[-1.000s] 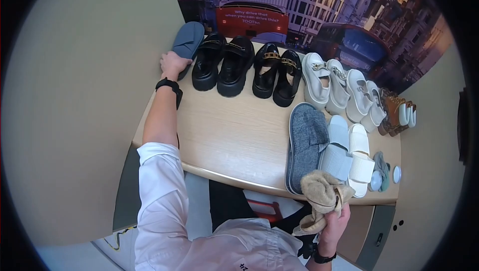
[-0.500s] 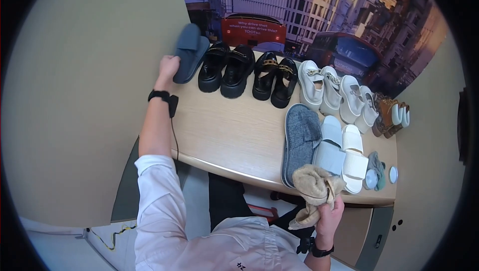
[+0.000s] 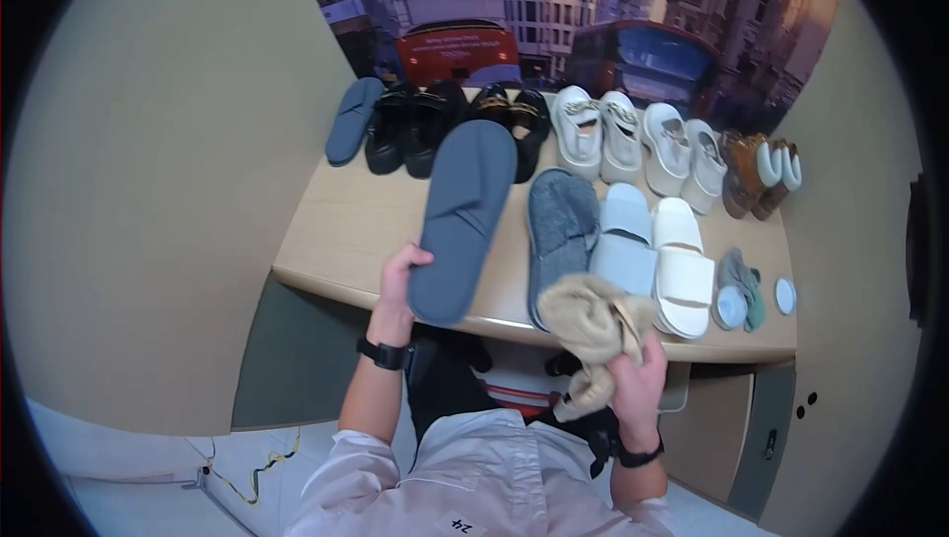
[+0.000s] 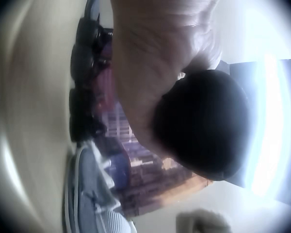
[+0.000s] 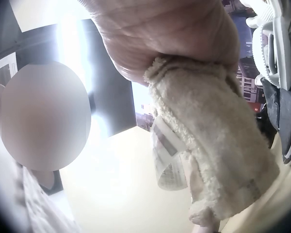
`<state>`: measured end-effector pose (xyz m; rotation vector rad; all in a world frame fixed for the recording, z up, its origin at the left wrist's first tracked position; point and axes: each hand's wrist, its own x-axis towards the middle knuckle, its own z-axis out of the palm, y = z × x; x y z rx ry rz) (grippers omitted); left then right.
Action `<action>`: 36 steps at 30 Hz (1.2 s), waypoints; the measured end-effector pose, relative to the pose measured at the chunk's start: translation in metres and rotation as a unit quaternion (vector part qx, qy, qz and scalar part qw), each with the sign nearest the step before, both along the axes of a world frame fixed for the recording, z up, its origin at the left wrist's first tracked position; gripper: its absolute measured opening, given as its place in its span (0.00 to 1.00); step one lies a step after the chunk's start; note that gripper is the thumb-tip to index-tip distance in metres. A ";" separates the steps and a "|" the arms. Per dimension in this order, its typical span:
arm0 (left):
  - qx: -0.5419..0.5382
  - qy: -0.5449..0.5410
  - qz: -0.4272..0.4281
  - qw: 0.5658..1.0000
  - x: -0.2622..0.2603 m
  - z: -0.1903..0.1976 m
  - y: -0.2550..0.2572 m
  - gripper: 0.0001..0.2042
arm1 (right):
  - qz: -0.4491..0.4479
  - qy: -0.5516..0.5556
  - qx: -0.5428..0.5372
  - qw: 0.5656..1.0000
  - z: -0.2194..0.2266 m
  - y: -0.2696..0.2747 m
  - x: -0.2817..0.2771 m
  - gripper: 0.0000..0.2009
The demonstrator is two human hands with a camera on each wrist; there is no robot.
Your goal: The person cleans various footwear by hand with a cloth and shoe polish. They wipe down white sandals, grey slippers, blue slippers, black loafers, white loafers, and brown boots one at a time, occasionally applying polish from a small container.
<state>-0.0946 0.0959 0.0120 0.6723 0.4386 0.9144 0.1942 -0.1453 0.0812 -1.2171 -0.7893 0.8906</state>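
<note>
My left hand (image 3: 397,285) grips a blue-grey slipper (image 3: 457,270) by its edge near the heel, thumb on top. The slipper is held up over the front of the table, toe toward the back, and overlaps the black shoes in the head view. Its matching slipper (image 3: 353,122) lies at the back left of the table. At the front right, my right hand (image 3: 641,379) holds a bunched beige fleecy cloth (image 3: 593,325). In the right wrist view the cloth (image 5: 213,131) hangs from the hand, with a printed label (image 5: 167,155) at its edge.
On the table (image 3: 336,216) a back row holds black shoes (image 3: 395,127), white shoes (image 3: 578,132) and brown boots (image 3: 746,171). In front are a dark grey slipper (image 3: 559,231), light blue slides (image 3: 628,226) and white slides (image 3: 684,275). Side walls flank the table.
My left hand has picked up one slipper from the back left and brought it toward me and to the right. My right hand keeps holding the beige cloth, slightly higher in view.
</note>
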 end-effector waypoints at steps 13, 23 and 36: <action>-0.036 0.000 -0.060 0.998 0.025 -0.015 -0.035 0.32 | 0.117 -0.357 0.065 0.924 -0.014 0.085 -0.021 0.27; 0.122 -0.008 -0.131 0.984 0.066 0.012 -0.002 0.48 | -0.024 -0.479 0.163 0.862 0.053 0.238 -0.013 0.26; 0.047 -0.011 -0.039 0.998 0.058 0.016 -0.002 0.40 | 0.139 -0.424 0.149 0.882 0.035 0.188 -0.024 0.24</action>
